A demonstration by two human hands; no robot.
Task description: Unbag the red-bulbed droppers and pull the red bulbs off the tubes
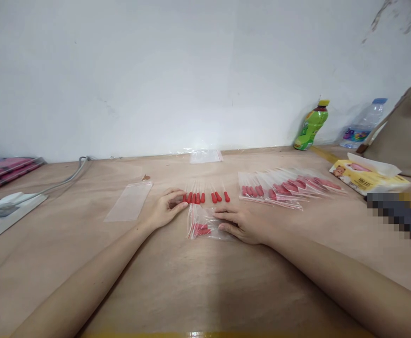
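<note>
Droppers with red rubber bulbs and thin clear stems lie in a row, one dropper [203, 198] near the middle. My left hand [166, 206] is at the row's left end, its thumb and curled fingers closed about the bulb of the leftmost dropper [184, 198]. My right hand [242, 223] lies with fingers stretched out over a clear zip bag [215, 232], pressing its right part. Inside that zip bag are a few red-bulbed droppers [201, 229]; its zip strip faces left. My right palm hides the bag's right end.
Filled zip bags [283, 190] overlap at the right. An unfilled zip bag [129, 202] lies left; another bag [206, 157] rests by the wall. A tissue pack [363, 180], a green bottle [311, 126], a water bottle [363, 124] and a beige bag [402, 136] stand right. A power strip [25, 206] lies left.
</note>
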